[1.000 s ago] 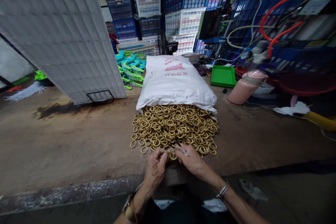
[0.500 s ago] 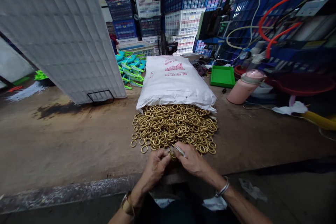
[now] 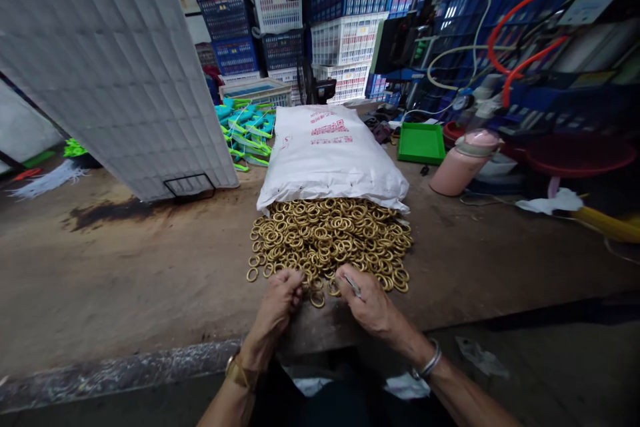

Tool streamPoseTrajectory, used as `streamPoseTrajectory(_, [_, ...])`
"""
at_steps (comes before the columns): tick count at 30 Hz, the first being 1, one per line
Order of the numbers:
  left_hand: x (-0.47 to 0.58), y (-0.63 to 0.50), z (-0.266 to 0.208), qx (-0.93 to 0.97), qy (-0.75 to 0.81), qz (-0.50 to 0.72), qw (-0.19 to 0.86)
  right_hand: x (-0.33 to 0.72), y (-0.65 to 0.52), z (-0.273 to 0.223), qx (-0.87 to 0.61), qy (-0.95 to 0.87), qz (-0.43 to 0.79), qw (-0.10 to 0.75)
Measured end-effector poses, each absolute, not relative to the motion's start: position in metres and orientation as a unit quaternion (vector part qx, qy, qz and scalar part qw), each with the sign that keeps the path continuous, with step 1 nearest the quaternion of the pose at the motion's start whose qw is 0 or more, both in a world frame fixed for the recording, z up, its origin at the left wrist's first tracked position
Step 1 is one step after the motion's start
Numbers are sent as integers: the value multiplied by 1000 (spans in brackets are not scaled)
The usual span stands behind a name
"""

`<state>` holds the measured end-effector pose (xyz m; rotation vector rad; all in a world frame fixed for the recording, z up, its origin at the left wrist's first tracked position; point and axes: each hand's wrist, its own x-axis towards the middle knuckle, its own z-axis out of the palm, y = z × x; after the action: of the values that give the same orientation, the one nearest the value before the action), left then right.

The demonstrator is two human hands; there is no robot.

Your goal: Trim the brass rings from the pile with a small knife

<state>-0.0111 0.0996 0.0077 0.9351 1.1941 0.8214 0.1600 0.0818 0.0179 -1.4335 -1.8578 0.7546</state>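
A heap of brass-coloured rings (image 3: 330, 240) spills across the table in front of a white woven sack (image 3: 333, 163). At the heap's near left edge is my left hand (image 3: 280, 297), its fingers pinched together; what they hold, if anything, is hidden. My right hand (image 3: 367, 303) is closed around a slim silver metal tool (image 3: 353, 286) at the near right side of the rings. Its exact kind cannot be made out. Between the two hands, a single ring (image 3: 317, 299) lies at the front of the heap.
A tall grey ribbed panel (image 3: 130, 80) stands in a wire holder on the left. Blue-green plastic pieces (image 3: 245, 130) lie beside the sack. To the right are a green tray (image 3: 421, 143) and a pink bottle (image 3: 463, 163). Stacked crates (image 3: 350, 40) fill the back.
My hands were close together over a ring and are now apart. The left hand has moved left to the heap's edge; the right hand still grips the metal tool.
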Motion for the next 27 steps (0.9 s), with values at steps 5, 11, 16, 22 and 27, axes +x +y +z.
streamPoseTrajectory(5, [-9, 102, 7, 453, 528, 366, 618, 159, 84, 14, -578, -670, 305, 352])
streamPoseTrajectory(11, [0, 96, 1, 539, 554, 428, 468, 157, 91, 3, -613, -600, 365, 361])
streamPoseTrajectory(16, [1, 78, 7, 637, 479, 432, 422, 156, 90, 2, -598, -491, 513, 372])
streamPoseTrajectory(22, [6, 70, 11, 684, 417, 412, 435, 147, 80, 15, -535, -375, 671, 350])
streamPoseTrajectory(27, [8, 67, 15, 636, 437, 411, 485, 144, 77, 16, -577, -455, 590, 335])
